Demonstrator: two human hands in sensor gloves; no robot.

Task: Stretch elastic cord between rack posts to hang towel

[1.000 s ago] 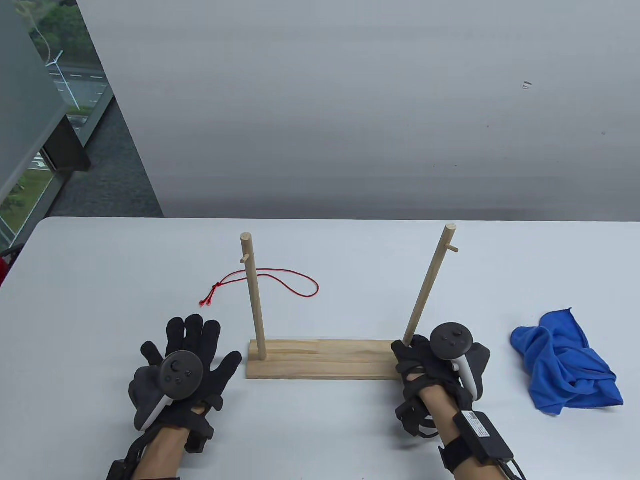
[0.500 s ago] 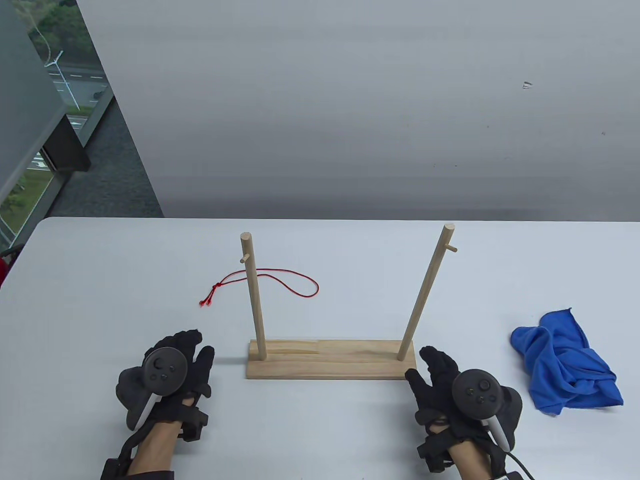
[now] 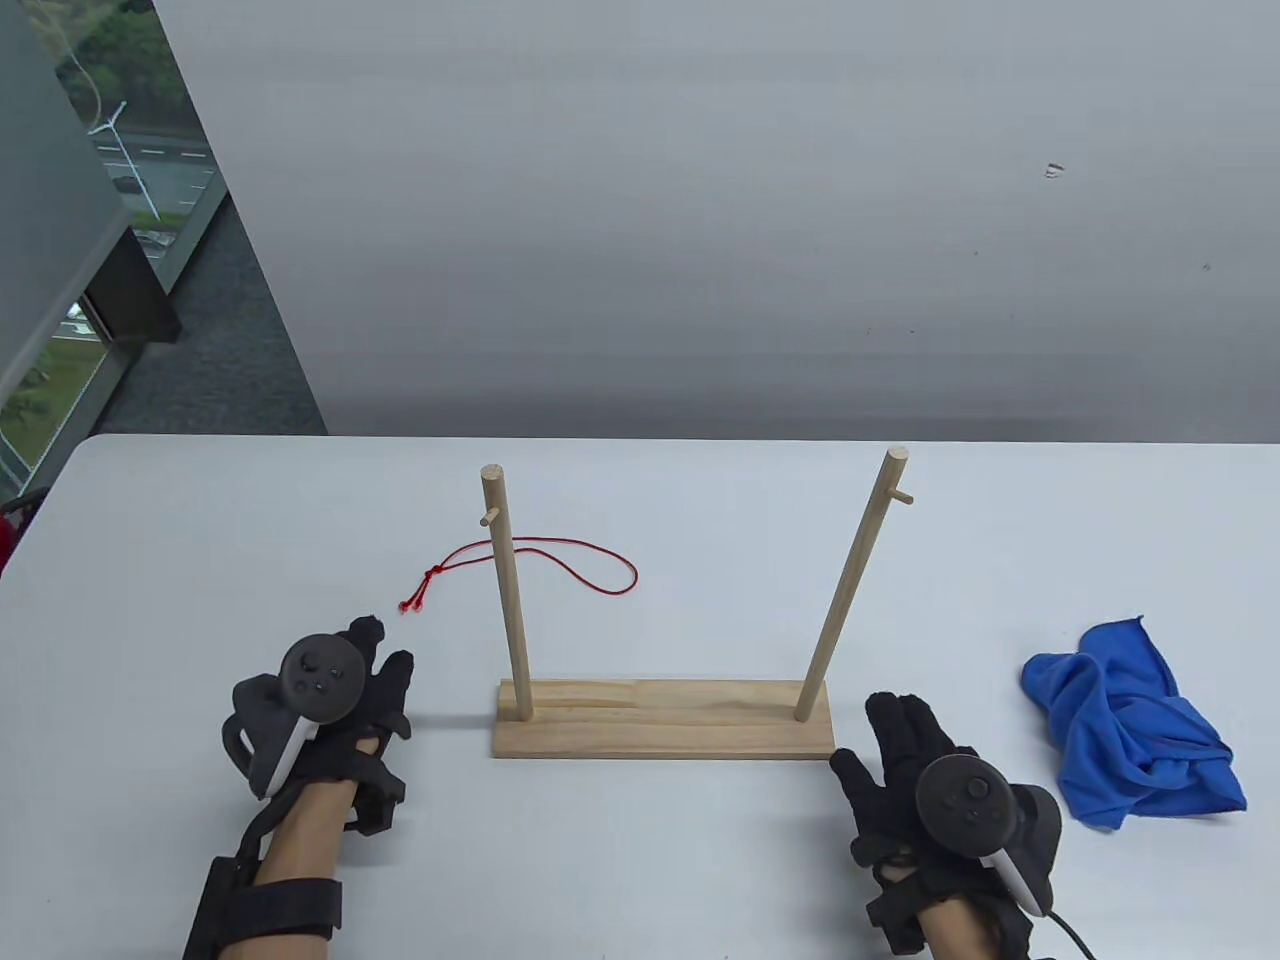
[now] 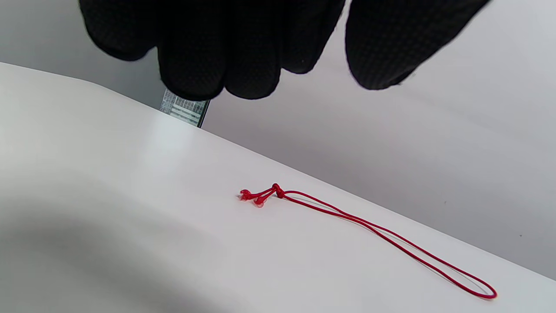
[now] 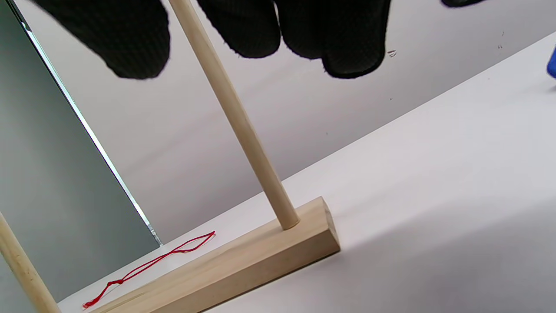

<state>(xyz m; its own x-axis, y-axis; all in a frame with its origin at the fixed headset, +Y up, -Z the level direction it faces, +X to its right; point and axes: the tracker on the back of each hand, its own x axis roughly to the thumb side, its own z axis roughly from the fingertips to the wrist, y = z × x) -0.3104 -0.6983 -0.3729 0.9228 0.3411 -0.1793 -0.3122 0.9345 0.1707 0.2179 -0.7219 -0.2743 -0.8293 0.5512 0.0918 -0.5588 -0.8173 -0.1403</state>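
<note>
A red elastic cord (image 3: 560, 555) lies slack on the table behind the rack's left post (image 3: 507, 590), its knotted end (image 3: 420, 590) to the left. The wooden rack base (image 3: 660, 722) carries that post and a leaning right post (image 3: 850, 590). My left hand (image 3: 380, 650) is open and empty, its fingers just short of the knotted end; in the left wrist view it (image 4: 312, 74) hangs above the cord (image 4: 347, 215). My right hand (image 3: 875, 735) is open and empty beside the base's right end. A crumpled blue towel (image 3: 1130, 730) lies at the right.
The white table (image 3: 200, 520) ends at a grey wall behind. Each post has a small peg near its top (image 3: 905, 496). In the right wrist view the right post (image 5: 234, 117) and base (image 5: 243, 269) stand close in front of the fingers.
My right hand left the foot of the right post and drew back to the near right. My left hand curled its fingers and moved forward toward the cord's knotted end.
</note>
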